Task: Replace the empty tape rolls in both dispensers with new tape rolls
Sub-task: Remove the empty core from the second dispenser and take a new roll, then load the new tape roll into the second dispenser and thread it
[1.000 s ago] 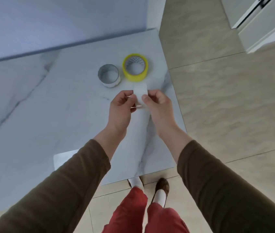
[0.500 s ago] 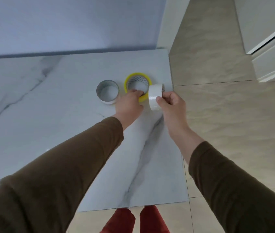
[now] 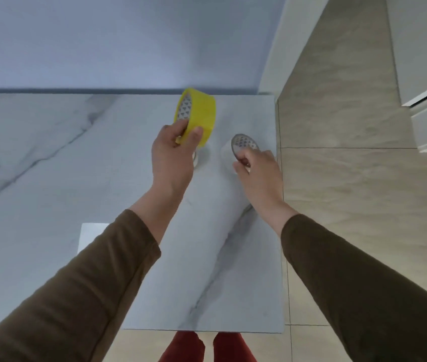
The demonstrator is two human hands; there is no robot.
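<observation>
While left fingers (image 3: pixel 196 133) pinch yellow roll (image 3: pixel 199 114), right fingers (image 3: pixel 242 167) pinch white roll (image 3: pixel 238 147).

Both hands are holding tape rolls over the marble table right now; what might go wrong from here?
The left hand pinches only the yellow roll's lower rim, so it may slip. The right hand's white roll sits near the table's right edge and might roll off. No dispenser is visible.

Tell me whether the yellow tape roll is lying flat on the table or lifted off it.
Lifted. The left hand holds the yellow tape roll on edge above the marble table, its open core facing sideways.
</observation>
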